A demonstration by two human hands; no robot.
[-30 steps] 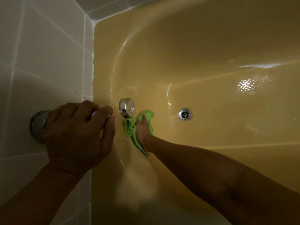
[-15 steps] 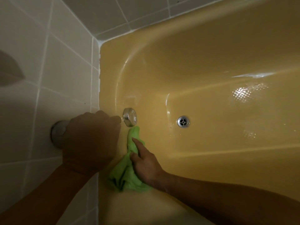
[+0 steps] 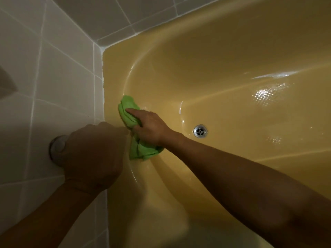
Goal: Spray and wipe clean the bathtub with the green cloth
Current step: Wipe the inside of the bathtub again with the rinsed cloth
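Right hand (image 3: 151, 128) is gripping the green cloth (image 3: 141, 151) and pressing it flat against the bathtub (image 3: 215, 68), with the forefinger lying straight along the fabric and the other fingers curling round the bunch. This is happening on the tub's sloping end, close to its left edge and a little below the far-left corner. The yellow enamel is shining wet in patches toward the right side. The tiled wall (image 3: 62, 77) is meeting the tub along that left edge. Left hand (image 3: 93, 151) is sitting in a fist at the same edge, next to a round fitting (image 3: 56, 147) on the tiles; I cannot tell what it is holding, if anything. The right hand is the one working and has the cloth directly under it. The cloth is crumpled, its long axis running from the far end down toward the viewer, one end poking past the fingertip and the other hanging below the wrist. The drain (image 3: 200, 131) is lying well to the right of it.
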